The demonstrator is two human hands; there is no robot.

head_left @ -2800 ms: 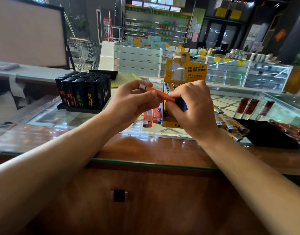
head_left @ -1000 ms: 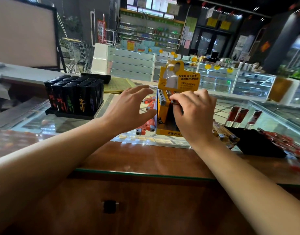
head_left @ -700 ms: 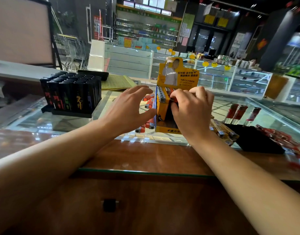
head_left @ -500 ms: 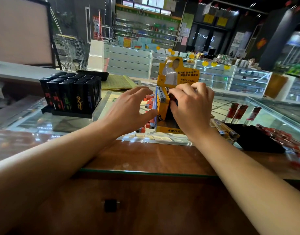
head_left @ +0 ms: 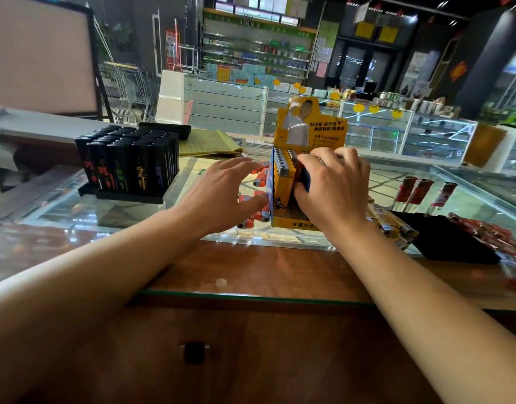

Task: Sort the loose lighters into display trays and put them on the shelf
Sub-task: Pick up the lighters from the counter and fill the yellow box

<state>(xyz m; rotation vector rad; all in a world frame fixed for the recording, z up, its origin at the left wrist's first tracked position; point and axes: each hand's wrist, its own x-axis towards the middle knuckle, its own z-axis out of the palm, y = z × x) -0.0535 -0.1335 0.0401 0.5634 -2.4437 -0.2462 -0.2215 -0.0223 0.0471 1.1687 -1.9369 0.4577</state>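
A yellow display box [head_left: 297,224] with a tall header card stands on the glass counter and holds rows of yellow lighters [head_left: 283,182]. My right hand [head_left: 335,188] is curled over the box's top, its fingers and thumb gripping a dark blue lighter [head_left: 305,178] that stands among the rows. My left hand [head_left: 221,193] is open with spread fingers, and its thumb touches the box's left side. Loose orange lighters [head_left: 259,174] lie on the glass behind my left hand. Loose yellow lighters [head_left: 396,227] lie to the right of the box.
A black tray full of black lighters [head_left: 128,167] stands at the left. At the right lies a black tray [head_left: 452,243] with red lighters [head_left: 414,190] standing behind it and loose red ones [head_left: 490,233] beside it. A wooden counter edge [head_left: 251,275] runs in front.
2.8 s ago both hands held an orange lighter above the counter. Since then my right hand went down onto the box's rows and my left hand opened beside the box.
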